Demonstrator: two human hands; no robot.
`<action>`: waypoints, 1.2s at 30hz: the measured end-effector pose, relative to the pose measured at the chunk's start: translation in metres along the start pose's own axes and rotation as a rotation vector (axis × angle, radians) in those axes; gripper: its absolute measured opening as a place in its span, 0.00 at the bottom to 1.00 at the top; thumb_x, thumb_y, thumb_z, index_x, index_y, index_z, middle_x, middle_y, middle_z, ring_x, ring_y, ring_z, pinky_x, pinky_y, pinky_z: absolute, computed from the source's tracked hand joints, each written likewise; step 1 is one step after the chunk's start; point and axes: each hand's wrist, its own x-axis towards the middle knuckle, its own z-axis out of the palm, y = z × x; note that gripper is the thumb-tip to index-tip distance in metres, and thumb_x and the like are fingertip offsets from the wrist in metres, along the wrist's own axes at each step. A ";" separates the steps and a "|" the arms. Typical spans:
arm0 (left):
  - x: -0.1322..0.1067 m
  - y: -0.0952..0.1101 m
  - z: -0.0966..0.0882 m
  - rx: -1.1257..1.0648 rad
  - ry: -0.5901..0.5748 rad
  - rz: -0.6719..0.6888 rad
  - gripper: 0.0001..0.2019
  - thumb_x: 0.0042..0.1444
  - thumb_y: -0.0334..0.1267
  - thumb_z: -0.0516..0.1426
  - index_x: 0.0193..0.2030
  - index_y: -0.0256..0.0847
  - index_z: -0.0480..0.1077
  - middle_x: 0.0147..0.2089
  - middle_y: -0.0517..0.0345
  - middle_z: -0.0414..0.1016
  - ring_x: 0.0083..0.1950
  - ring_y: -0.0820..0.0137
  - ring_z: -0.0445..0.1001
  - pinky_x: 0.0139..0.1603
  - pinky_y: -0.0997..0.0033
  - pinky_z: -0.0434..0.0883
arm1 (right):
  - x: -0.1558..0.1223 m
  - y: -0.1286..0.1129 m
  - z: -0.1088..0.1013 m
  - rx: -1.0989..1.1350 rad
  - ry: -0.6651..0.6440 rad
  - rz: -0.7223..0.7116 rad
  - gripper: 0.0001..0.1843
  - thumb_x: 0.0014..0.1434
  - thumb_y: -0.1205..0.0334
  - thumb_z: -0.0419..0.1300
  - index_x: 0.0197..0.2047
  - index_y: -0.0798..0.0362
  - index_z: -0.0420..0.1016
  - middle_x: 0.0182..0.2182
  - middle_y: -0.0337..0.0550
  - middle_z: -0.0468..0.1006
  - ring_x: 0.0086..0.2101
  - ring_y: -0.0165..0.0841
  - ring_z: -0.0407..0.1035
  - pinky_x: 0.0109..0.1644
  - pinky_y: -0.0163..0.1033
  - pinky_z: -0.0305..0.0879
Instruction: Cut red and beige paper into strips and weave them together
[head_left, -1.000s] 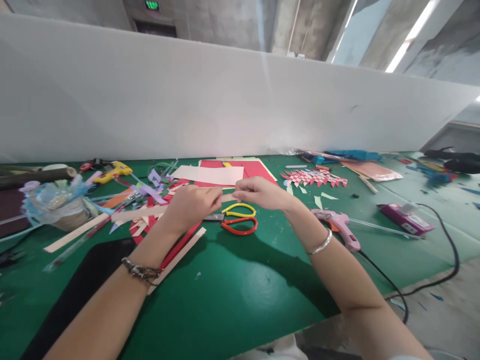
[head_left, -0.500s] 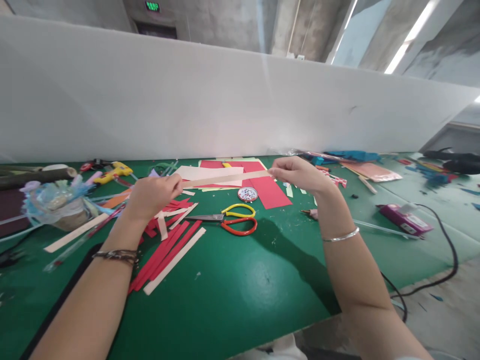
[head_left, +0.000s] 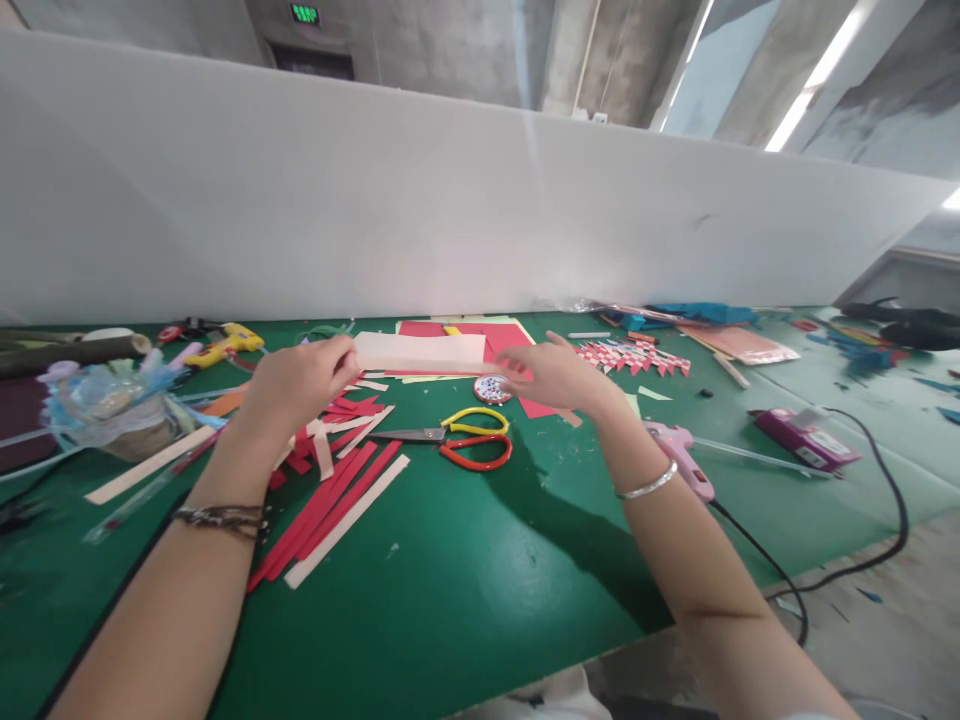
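Note:
My left hand (head_left: 304, 385) is closed in a pinch on one end of a pale paper strip (head_left: 442, 370). The strip runs level to the right, in front of a cream paper sheet (head_left: 420, 347). At its far end is my right hand (head_left: 559, 372), fingers stretched and apart, slightly blurred; whether they touch the strip is unclear. Below and between the hands lie scissors (head_left: 450, 436) with one yellow and one red handle. A round container of small beads (head_left: 492, 388) sits by my right fingertips. Red paper strips (head_left: 330, 515) and a cream strip (head_left: 349, 525) lie below my left hand.
A pink glue gun (head_left: 681, 455) with a cable lies beside my right forearm. Behind it are a woven red-and-white paper piece (head_left: 634, 357) and a purple box (head_left: 806, 438). A yellow glue gun (head_left: 225, 345) and a plastic-wrapped bundle (head_left: 120, 405) are at left. A white partition (head_left: 450, 200) stands behind.
My right hand has moved left and slightly down, its fingers going from a pinch on the strip to stretched apart. The woven piece and pink glue gun are now more exposed. My left hand barely moved.

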 end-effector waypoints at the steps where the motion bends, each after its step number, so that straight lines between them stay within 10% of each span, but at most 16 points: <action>1: 0.001 0.005 -0.006 -0.065 -0.022 0.015 0.11 0.56 0.40 0.44 0.29 0.42 0.64 0.23 0.58 0.69 0.22 0.71 0.65 0.20 0.75 0.50 | 0.001 -0.008 0.005 0.006 0.053 -0.021 0.19 0.55 0.56 0.55 0.50 0.53 0.66 0.40 0.49 0.75 0.40 0.39 0.68 0.56 0.56 0.44; 5: 0.001 0.025 -0.028 -0.233 -0.012 0.053 0.11 0.55 0.39 0.43 0.29 0.42 0.63 0.22 0.60 0.66 0.22 0.72 0.62 0.22 0.75 0.53 | 0.005 -0.040 0.022 0.204 0.199 -0.217 0.22 0.59 0.55 0.51 0.55 0.53 0.61 0.47 0.52 0.71 0.44 0.37 0.66 0.55 0.49 0.50; 12: -0.002 0.050 -0.043 -0.594 0.048 0.045 0.10 0.55 0.41 0.46 0.27 0.40 0.61 0.20 0.64 0.61 0.21 0.76 0.59 0.23 0.77 0.56 | 0.000 -0.065 0.025 0.730 0.223 -0.255 0.12 0.59 0.61 0.45 0.26 0.55 0.62 0.20 0.36 0.63 0.22 0.24 0.53 0.27 0.30 0.51; 17: -0.002 0.065 -0.039 -1.049 -0.211 -0.013 0.16 0.54 0.48 0.49 0.23 0.39 0.61 0.20 0.64 0.60 0.21 0.77 0.60 0.21 0.78 0.57 | -0.002 -0.070 0.027 0.672 0.304 -0.195 0.09 0.53 0.63 0.48 0.23 0.54 0.56 0.17 0.33 0.55 0.20 0.23 0.48 0.25 0.30 0.45; 24: -0.004 0.073 -0.040 -0.973 -0.154 0.122 0.20 0.58 0.45 0.45 0.17 0.39 0.55 0.18 0.64 0.54 0.21 0.76 0.55 0.22 0.75 0.54 | -0.001 -0.071 0.031 0.599 0.375 -0.182 0.08 0.50 0.64 0.48 0.21 0.53 0.53 0.16 0.32 0.54 0.19 0.23 0.45 0.24 0.31 0.44; 36: -0.002 0.042 -0.053 -0.899 -0.085 -0.146 0.19 0.55 0.44 0.49 0.16 0.38 0.58 0.15 0.67 0.55 0.18 0.80 0.54 0.20 0.77 0.53 | 0.009 -0.050 0.025 0.835 0.185 -0.215 0.08 0.48 0.67 0.47 0.19 0.54 0.54 0.18 0.32 0.51 0.21 0.22 0.46 0.24 0.31 0.44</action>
